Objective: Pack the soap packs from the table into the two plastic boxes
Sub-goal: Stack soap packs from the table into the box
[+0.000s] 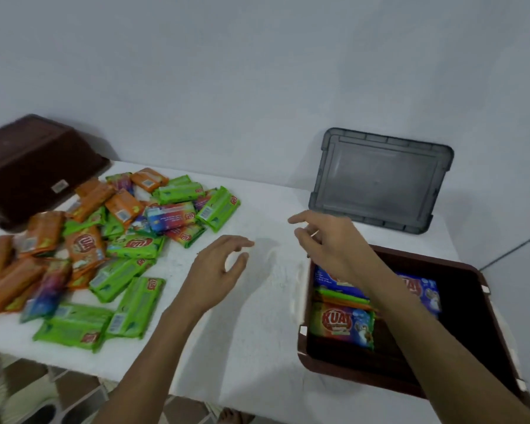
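Note:
A heap of green, orange and rainbow-coloured soap packs (114,249) covers the left half of the white table (257,347). A brown plastic box (499,341) stands open at the right front, with several packs (341,324) lying inside at its left end. A second brown box (28,169) lies tipped over at the back left. My left hand (221,267) hovers over bare table just right of the heap, fingers loosely spread, holding nothing. My right hand (328,240) is above the box's far left corner, fingers relaxed and empty.
A grey plastic lid (380,182) leans against the wall at the back right. The table's front edge runs along the bottom left, with tiled floor (43,393) below it. A wall stands right behind the table.

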`<control>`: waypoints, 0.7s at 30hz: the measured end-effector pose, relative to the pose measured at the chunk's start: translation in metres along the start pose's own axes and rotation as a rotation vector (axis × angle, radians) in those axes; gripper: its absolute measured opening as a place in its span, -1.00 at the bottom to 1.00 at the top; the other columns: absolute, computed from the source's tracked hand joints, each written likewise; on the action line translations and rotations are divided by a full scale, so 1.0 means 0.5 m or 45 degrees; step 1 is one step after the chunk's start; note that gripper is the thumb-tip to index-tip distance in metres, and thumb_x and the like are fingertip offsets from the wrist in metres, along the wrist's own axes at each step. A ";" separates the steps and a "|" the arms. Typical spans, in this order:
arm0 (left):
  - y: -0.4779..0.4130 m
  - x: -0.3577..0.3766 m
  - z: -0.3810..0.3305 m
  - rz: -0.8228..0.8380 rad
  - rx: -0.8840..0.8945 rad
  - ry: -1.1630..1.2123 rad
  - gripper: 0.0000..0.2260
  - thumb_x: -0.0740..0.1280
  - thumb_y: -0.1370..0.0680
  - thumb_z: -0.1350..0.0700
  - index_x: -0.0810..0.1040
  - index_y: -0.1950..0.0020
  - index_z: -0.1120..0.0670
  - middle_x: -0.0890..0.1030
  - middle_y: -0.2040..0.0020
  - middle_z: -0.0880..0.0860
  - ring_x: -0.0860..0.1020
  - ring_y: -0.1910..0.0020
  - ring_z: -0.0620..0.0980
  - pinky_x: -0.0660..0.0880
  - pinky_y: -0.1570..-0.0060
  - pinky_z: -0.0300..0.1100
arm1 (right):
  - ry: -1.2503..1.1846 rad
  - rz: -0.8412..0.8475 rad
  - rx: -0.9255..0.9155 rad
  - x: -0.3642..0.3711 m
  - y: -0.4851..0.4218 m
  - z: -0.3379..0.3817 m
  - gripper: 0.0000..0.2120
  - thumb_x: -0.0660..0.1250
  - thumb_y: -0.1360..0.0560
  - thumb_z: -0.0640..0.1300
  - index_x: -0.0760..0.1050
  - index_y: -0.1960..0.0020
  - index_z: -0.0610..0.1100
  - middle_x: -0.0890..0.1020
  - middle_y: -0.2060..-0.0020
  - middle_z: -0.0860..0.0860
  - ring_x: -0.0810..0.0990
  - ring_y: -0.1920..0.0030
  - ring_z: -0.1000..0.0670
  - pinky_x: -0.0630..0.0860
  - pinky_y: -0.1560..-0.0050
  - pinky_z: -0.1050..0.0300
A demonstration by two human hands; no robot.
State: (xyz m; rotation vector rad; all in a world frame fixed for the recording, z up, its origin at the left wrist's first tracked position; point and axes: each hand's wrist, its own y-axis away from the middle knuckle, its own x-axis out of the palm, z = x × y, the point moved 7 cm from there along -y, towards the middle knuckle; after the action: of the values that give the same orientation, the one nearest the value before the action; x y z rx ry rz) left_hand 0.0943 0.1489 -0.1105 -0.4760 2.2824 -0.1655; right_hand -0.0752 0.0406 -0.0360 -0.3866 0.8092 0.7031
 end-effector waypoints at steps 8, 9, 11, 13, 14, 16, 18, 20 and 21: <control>-0.098 -0.147 0.242 -0.023 -0.172 -0.596 -0.74 0.40 -0.48 0.16 0.60 -0.16 0.12 0.61 -0.12 0.14 0.55 -0.09 0.19 0.48 -0.03 0.01 | 0.350 0.322 -0.075 0.265 -0.249 0.061 -0.49 0.22 -0.58 -0.10 0.21 -0.51 0.00 0.52 -0.21 -0.19 0.51 -0.20 -0.22 0.45 -0.08 0.02; -0.110 -0.156 0.264 0.008 -0.219 -0.676 -0.68 0.39 -0.47 0.15 0.57 -0.22 0.13 0.58 -0.18 0.16 0.51 -0.15 0.22 0.46 -0.08 0.05 | 0.384 0.363 -0.066 0.295 -0.273 0.060 -0.45 0.23 -0.58 -0.11 0.18 -0.52 0.02 0.47 -0.29 -0.21 0.48 -0.24 -0.24 0.45 -0.12 0.00; -0.129 -0.162 0.298 0.111 -0.285 -0.794 -0.60 0.36 -0.49 0.07 0.49 -0.33 0.08 0.49 -0.31 0.12 0.40 -0.28 0.19 0.37 -0.21 0.08 | 0.430 0.405 -0.045 0.342 -0.314 0.051 -0.41 0.25 -0.56 -0.11 0.15 -0.53 0.09 0.37 -0.36 -0.24 0.45 -0.27 -0.26 0.46 -0.16 -0.01; -0.148 -0.159 0.323 0.239 -0.300 -0.849 -0.56 0.30 -0.53 -0.02 0.41 -0.40 0.03 0.41 -0.39 0.08 0.33 -0.35 0.15 0.28 -0.30 0.06 | 0.442 0.432 -0.012 0.380 -0.346 0.042 -0.40 0.27 -0.55 -0.07 0.14 -0.52 0.17 0.32 -0.40 -0.24 0.39 -0.33 -0.25 0.45 -0.22 -0.03; -0.155 -0.155 0.330 0.301 -0.308 -0.859 -0.54 0.28 -0.55 -0.06 0.37 -0.43 0.01 0.39 -0.42 0.07 0.30 -0.37 0.14 0.24 -0.33 0.05 | 0.443 0.453 0.006 0.396 -0.357 0.037 -0.41 0.28 -0.55 -0.03 0.15 -0.51 0.19 0.32 -0.41 -0.23 0.36 -0.36 -0.24 0.45 -0.25 -0.04; -0.167 -0.149 0.337 0.399 -0.327 -0.845 -0.47 0.28 -0.54 -0.15 0.31 -0.47 -0.02 0.36 -0.45 0.04 0.27 -0.41 0.14 0.18 -0.37 0.06 | 0.453 0.467 0.038 0.419 -0.372 0.029 -0.41 0.31 -0.54 0.07 0.18 -0.51 0.18 0.29 -0.40 -0.27 0.33 -0.37 -0.25 0.45 -0.27 -0.06; -0.173 -0.144 0.336 0.463 -0.306 -0.867 -0.41 0.33 -0.51 -0.19 0.29 -0.48 -0.04 0.36 -0.45 0.03 0.29 -0.40 0.14 0.17 -0.36 0.06 | 0.463 0.438 0.046 0.427 -0.378 0.027 -0.42 0.33 -0.53 0.08 0.22 -0.50 0.15 0.28 -0.37 -0.34 0.30 -0.37 -0.32 0.43 -0.27 -0.08; -0.179 -0.145 0.331 0.451 -0.267 -0.907 -0.46 0.34 -0.51 -0.13 0.32 -0.45 -0.04 0.41 -0.42 0.03 0.33 -0.36 0.13 0.20 -0.32 0.03 | 0.458 0.383 0.028 0.427 -0.379 0.030 -0.46 0.34 -0.53 0.00 0.26 -0.46 0.13 0.31 -0.32 -0.35 0.35 -0.30 -0.34 0.44 -0.23 -0.11; -0.183 -0.147 0.330 0.428 -0.258 -0.914 -0.50 0.34 -0.51 -0.10 0.34 -0.42 -0.04 0.44 -0.39 0.03 0.35 -0.34 0.13 0.23 -0.29 0.02 | 0.450 0.354 0.018 0.424 -0.376 0.033 -0.48 0.33 -0.53 -0.06 0.27 -0.45 0.13 0.33 -0.28 -0.33 0.39 -0.24 -0.34 0.46 -0.20 -0.12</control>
State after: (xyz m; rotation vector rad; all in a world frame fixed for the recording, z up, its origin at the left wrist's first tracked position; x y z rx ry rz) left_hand 0.2864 0.0983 -0.1496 -0.1950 1.6372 0.3570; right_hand 0.1678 0.0049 -0.1780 -0.3951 1.2173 0.9009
